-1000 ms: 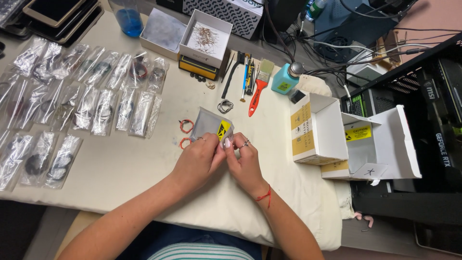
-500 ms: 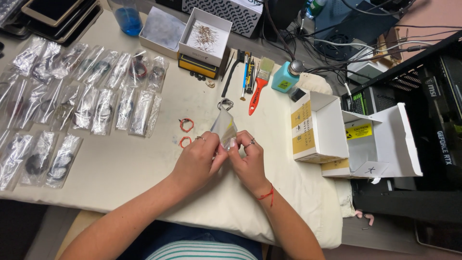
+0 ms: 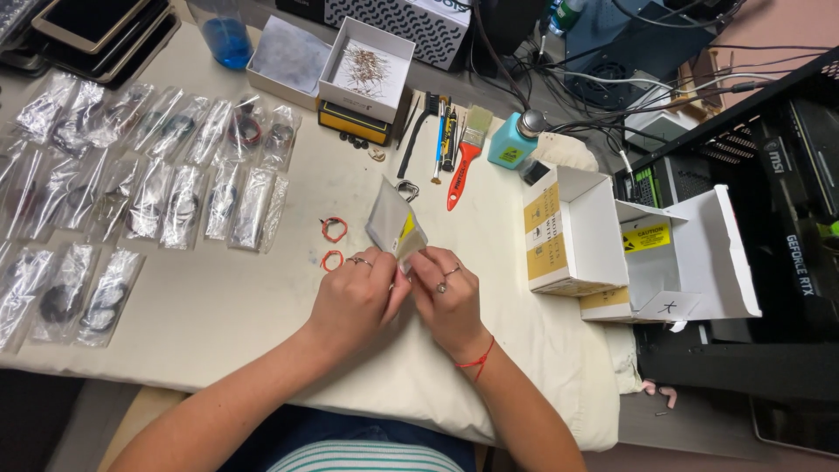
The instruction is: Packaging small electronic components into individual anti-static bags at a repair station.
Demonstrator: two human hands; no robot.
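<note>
My left hand [image 3: 354, 299] and my right hand [image 3: 446, 297] meet at the middle of the table and both pinch the lower edge of a small silvery anti-static bag [image 3: 391, 222] with a yellow label. The bag stands tilted up from my fingers. Two small orange rubber bands [image 3: 333, 230] lie on the cloth just left of my left hand.
Rows of clear bagged parts [image 3: 131, 188] cover the left of the table. An open white box [image 3: 365, 70], a red-handled brush [image 3: 463, 166], a teal bottle [image 3: 512, 145] and hand tools lie behind. An open white carton [image 3: 612, 249] and a computer case [image 3: 769, 218] stand right.
The silvery bag lay flat on the table a second ago; both hands have since lifted it upright and tilted it while pinching its lower edge.
</note>
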